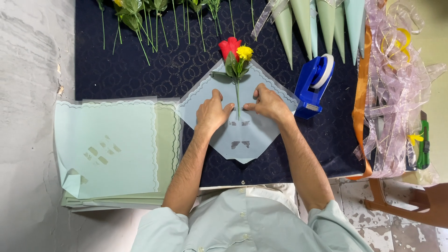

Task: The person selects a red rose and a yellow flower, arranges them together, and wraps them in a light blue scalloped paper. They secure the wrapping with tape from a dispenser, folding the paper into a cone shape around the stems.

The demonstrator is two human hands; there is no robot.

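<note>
A pale blue wrapping sheet [242, 137] lies as a diamond on the dark blue cloth [186, 70]. On it rests a small posy: a red rose [229, 47], a yellow flower [244, 52] and a green stem [237, 95] running down the middle. My left hand [212, 113] presses flat on the sheet just left of the stem, thumb pointing at it. My right hand [269, 103] presses on the sheet just right of the stem, its thumb touching the stem's lower end. Neither hand grips anything.
A stack of pale blue and green sheets [112, 149] lies at the left. Loose green stems [149, 23] lie at the top, rolled cones [322, 23] at the top right. A blue tape dispenser [311, 86], ribbons [392, 88] and a green cutter [423, 144] are at the right.
</note>
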